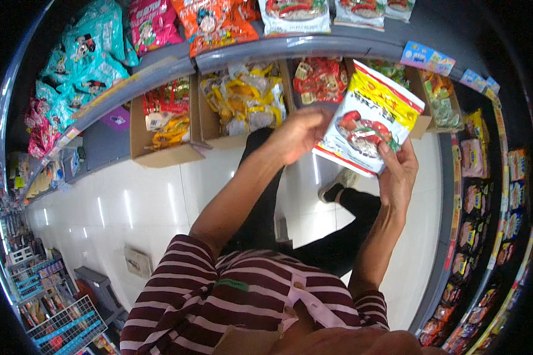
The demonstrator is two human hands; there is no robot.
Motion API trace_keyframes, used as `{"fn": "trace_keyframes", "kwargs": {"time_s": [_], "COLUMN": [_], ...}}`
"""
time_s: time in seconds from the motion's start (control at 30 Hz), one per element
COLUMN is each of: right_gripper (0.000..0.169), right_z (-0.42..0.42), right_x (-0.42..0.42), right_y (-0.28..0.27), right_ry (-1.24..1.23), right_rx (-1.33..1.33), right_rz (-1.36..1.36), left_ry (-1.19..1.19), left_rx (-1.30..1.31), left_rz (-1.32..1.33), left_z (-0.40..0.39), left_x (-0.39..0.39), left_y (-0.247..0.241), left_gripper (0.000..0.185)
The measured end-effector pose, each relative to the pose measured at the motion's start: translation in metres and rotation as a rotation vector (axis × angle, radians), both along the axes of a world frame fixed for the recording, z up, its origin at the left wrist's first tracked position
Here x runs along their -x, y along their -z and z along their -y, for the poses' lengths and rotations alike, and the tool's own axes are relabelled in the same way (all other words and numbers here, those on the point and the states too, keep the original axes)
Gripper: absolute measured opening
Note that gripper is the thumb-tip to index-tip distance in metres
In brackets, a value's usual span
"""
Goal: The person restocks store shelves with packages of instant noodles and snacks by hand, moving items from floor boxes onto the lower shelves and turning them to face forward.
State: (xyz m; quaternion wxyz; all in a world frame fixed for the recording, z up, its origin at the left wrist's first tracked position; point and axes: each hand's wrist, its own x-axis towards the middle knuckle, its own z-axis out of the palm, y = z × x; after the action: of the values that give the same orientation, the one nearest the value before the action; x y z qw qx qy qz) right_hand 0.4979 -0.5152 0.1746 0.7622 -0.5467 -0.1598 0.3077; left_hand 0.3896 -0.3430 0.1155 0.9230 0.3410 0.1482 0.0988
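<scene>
A white, yellow and red food packet (366,122) with a picture of a filled bowl is held up in front of the shelf. My right hand (397,171) grips its lower right edge, the thumb on the printed face. At its left edge is my left hand (304,133), fingers curled, partly hidden where they meet the packet. Just beyond are open cardboard boxes on the low shelf, one with yellow packets (244,100) and one with red packets (322,80). Similar white packets (295,15) lie on the shelf above.
Teal bags (86,53) and orange bags (217,22) fill the upper shelf's left part. A shelf edge (293,46) curves above the boxes. More shelves with packaged goods (471,195) stand at the right. A wire rack (66,326) is at lower left. White floor tiles (160,199) show below.
</scene>
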Motion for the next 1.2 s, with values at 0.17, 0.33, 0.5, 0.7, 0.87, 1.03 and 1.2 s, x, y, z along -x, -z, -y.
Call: {"fn": "trace_keyframes", "kwargs": {"time_s": [0.17, 0.33, 0.5, 0.7, 0.87, 1.03, 1.2], "right_gripper": [0.046, 0.043, 0.044, 0.043, 0.049, 0.064, 0.082], "right_z": [-0.01, -0.04, -0.089, -0.168, -0.196, -0.19, -0.201], "right_x": [-0.048, -0.103, -0.154, -0.204, -0.209, -0.209, -0.18], "right_y": [-0.007, -0.033, -0.057, -0.059, -0.039, -0.033, -0.027], "right_ry": [0.056, -0.018, -0.049, -0.224, -0.127, 0.09, -0.061], "right_rx": [-0.006, -0.003, -0.033, -0.221, -0.014, 0.058, 0.112], "right_rz": [0.143, 0.26, 0.468, 0.505, 0.771, 1.028, 0.801], "left_ry": [0.246, 0.612, 0.731, 0.959, 0.696, 0.873, 0.917], "left_rx": [-0.095, -0.443, -0.685, -1.223, -1.544, -1.493, -1.56], "left_rz": [-0.228, -0.093, -0.144, -0.102, -0.249, -0.319, -0.319], "left_z": [0.001, -0.003, -0.008, 0.0, -0.004, -0.01, -0.004], "left_x": [-0.067, -0.137, -0.172, -0.174, -0.168, -0.168, -0.173], "left_y": [0.039, 0.051, 0.093, 0.088, 0.105, 0.076, 0.092], "left_gripper": [0.033, 0.017, 0.026, 0.031, 0.028, 0.025, 0.03]}}
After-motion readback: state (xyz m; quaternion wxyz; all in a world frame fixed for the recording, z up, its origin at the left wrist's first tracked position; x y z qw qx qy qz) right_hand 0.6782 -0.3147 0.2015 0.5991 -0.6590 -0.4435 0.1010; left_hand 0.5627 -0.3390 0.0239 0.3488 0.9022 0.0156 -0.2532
